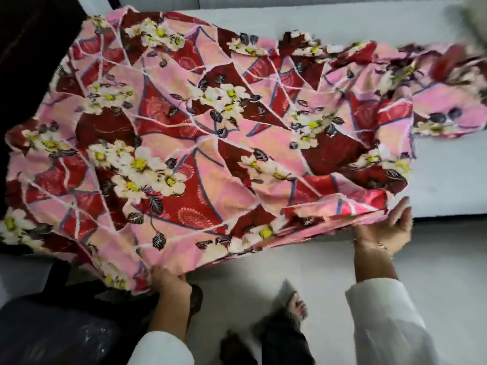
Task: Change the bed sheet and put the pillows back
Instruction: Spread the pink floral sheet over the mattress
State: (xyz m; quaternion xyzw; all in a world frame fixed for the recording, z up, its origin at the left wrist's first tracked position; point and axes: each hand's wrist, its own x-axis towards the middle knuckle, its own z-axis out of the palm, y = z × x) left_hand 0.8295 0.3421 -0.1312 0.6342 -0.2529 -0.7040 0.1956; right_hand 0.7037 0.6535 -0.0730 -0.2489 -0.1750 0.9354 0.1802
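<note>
1. Head view, bed sheet (200, 133): pink and dark red, white flowers; spread in folds over left part of mattress (442, 175), far end trailing toward its right edge, near edge overhanging toward floor (263, 270).
2. Left hand (168, 283): fingers curled round near hem of sheet, gripping it beyond mattress's near edge.
3. Right hand (384, 230): palm up, fingers straight and loosely spread, under sheet's near right corner, touching cloth.
4. White sleeves (390, 322) on both arms.
5. Pale, blurred object (477, 17) at far right corner of mattress; identity not discernible.
6. Bare foot (297, 306) on floor.
</note>
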